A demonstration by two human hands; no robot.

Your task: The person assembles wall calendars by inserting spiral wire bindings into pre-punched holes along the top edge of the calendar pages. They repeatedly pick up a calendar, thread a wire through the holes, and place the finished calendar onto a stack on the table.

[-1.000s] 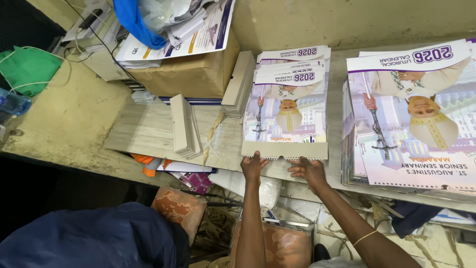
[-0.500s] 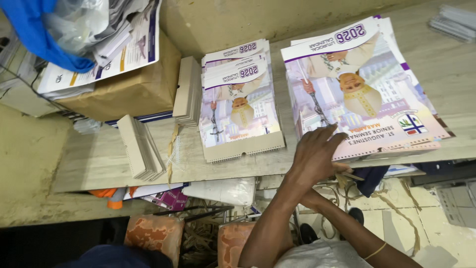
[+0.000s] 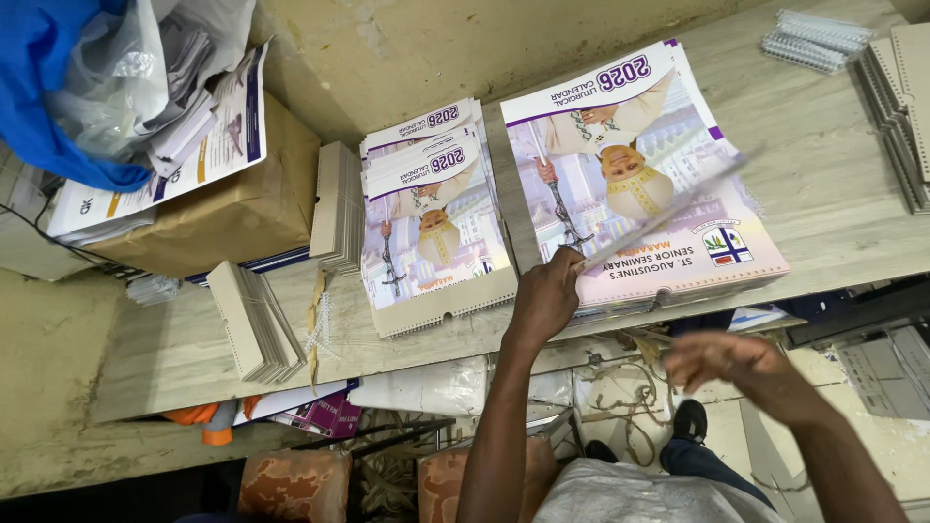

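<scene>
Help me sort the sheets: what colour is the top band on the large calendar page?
Purple, on the large calendar page; head view.

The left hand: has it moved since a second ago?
Yes. The left hand has gone rightward, from the small calendar stack to the large calendar stack.

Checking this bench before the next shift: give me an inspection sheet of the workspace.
Surface: pale wooden bench, worn.
Job's things: large calendar stack; smaller calendar stack beside it.
Clutter: card stacks, brown box, wire binding combs.
Hands: left hand lifts a blurred thin sheet off the large stack; right hand open, off the bench.
Cables: thin black one at left.
Surroundings: blue plastic bag, papers under the bench.
</scene>
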